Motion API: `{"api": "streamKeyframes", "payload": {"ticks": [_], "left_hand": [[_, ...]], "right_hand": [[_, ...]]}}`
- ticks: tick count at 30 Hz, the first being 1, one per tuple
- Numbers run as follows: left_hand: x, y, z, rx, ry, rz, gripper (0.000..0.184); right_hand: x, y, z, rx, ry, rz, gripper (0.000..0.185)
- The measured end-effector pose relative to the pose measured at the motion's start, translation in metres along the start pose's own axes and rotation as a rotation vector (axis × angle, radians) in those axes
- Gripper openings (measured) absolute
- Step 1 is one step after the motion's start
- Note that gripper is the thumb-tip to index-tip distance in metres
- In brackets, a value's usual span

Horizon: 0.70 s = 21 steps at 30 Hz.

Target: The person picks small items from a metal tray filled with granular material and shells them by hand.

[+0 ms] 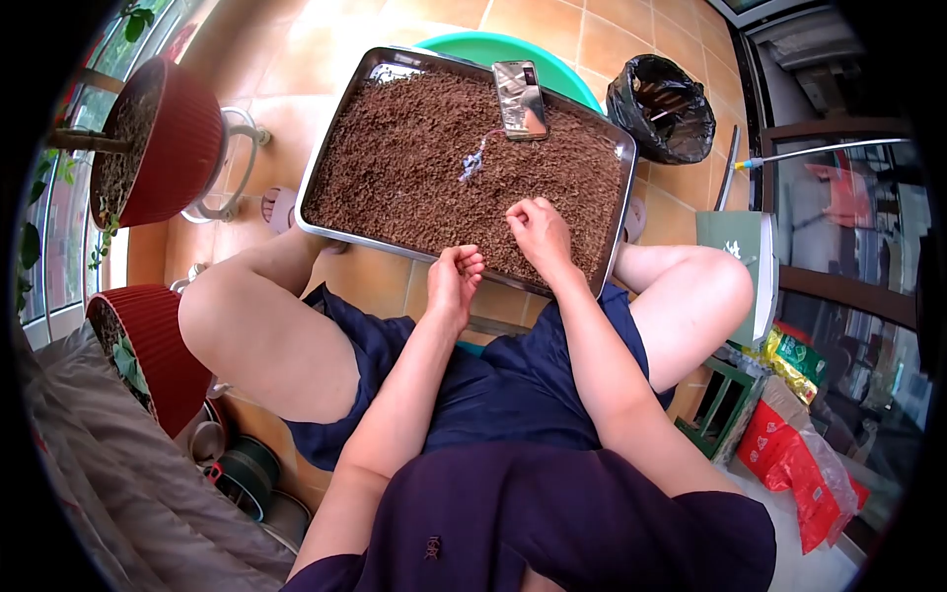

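Note:
A large metal tray (347, 237) holds a thick layer of small reddish-brown dried bits (414, 158), too small to name. My right hand (541, 234) is above the tray's right half, fingertips pinched together close to the bits. Whatever the pinch holds is too small to make out. At the tray's near edge, my left hand (456, 281) is turned palm inward with its fingers curled; anything inside them is hidden. A phone (520, 101) lies on the bits at the far side. Beside it is a crumpled white-and-blue scrap (473, 163).
Behind the tray is a green basin (523, 49). A bin with a black bag (663, 109) stands at the right, near a green box (740, 257) and red plastic packaging (789, 459). Red plant pots (173, 148) line the left. My bare knees flank the tray.

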State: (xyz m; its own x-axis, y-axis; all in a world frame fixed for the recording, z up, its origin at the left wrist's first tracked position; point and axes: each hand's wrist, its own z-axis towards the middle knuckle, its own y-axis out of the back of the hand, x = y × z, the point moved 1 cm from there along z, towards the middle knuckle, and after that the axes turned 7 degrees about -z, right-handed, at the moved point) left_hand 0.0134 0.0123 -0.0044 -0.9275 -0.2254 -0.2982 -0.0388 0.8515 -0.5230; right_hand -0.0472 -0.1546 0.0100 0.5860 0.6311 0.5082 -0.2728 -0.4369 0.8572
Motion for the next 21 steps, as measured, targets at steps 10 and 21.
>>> {"api": "streamKeyframes", "payload": {"ticks": [10,21], "left_hand": [[-0.007,0.003,-0.001,-0.007,-0.01,-0.037,0.024],[0.001,-0.004,-0.002,0.031,-0.002,-0.005,0.025]], "right_hand": [[-0.006,-0.023,0.008,-0.017,-0.058,-0.017,0.008],[-0.039,0.019,-0.004,0.108,-0.424,0.829,0.014]]}}
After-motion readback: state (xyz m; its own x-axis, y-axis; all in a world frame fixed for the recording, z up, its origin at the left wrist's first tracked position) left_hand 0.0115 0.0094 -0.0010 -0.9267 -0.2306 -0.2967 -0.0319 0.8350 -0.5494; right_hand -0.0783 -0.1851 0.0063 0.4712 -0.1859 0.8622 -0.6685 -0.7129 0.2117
